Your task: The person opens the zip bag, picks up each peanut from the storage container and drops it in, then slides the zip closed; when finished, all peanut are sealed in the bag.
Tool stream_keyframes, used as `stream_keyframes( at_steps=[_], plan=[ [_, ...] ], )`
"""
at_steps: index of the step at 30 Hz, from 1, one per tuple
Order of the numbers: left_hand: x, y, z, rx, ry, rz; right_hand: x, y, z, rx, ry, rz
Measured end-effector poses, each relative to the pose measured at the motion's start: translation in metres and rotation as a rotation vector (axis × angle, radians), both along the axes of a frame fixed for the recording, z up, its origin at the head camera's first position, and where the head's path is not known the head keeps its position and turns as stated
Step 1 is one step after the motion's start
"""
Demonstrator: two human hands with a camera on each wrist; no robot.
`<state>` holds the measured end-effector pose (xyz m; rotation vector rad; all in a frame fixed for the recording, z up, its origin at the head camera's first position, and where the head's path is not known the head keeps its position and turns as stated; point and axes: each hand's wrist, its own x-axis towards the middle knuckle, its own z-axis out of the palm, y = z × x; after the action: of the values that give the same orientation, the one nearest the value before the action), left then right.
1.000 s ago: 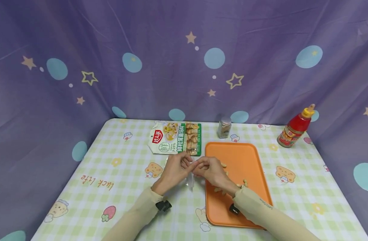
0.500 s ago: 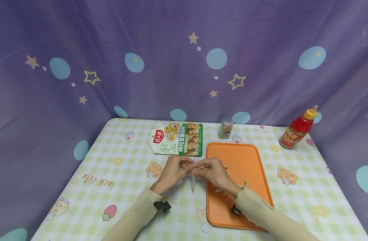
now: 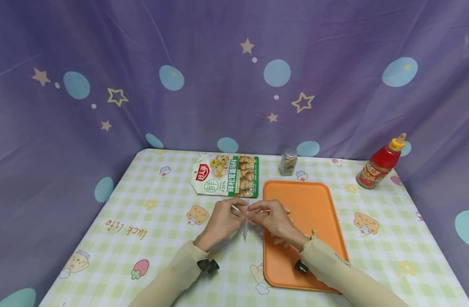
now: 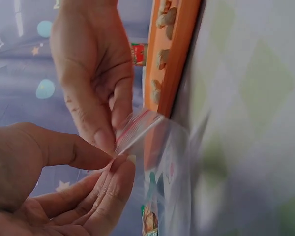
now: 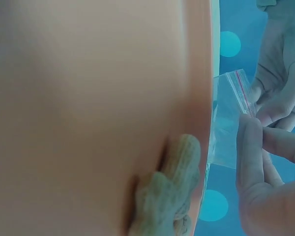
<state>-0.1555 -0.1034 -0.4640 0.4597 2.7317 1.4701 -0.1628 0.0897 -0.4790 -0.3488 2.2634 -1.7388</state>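
A small clear zip-lock bag [image 4: 174, 147] with a red line along its seal hangs between the two hands. My left hand [image 3: 222, 219] pinches the bag's top between thumb and fingers. My right hand [image 3: 273, 219] pinches the same sealed edge close beside it, over the left side of the orange tray [image 3: 301, 198]. The left wrist view shows the fingertips of both hands nearly meeting at the seal. Through the film, no contents can be made out. Several peanuts [image 5: 174, 169] lie on the tray, partly hidden under the right forearm in the head view.
A green-and-white food pouch [image 3: 224, 175] lies flat behind the hands. To its right stands a small glass spice jar [image 3: 288, 164]. A red sauce bottle with a yellow cap [image 3: 380, 164] stands at the back right. A purple curtain [image 3: 219, 85] backs the checked tablecloth [image 3: 161, 243].
The fingertips of both hands have drawn slightly apart along the bag's top edge, still pinching it. The head view has shifted a little. Tray, pouch, jar and bottle stay put.
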Motion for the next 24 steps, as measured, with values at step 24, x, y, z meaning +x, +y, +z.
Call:
stream_keyframes(
  at_steps=[24],
  plan=[
    [0.015,-0.002,0.004,-0.106,0.014,-0.044,-0.001,0.0,0.001,0.016,-0.036,0.1]
  ],
)
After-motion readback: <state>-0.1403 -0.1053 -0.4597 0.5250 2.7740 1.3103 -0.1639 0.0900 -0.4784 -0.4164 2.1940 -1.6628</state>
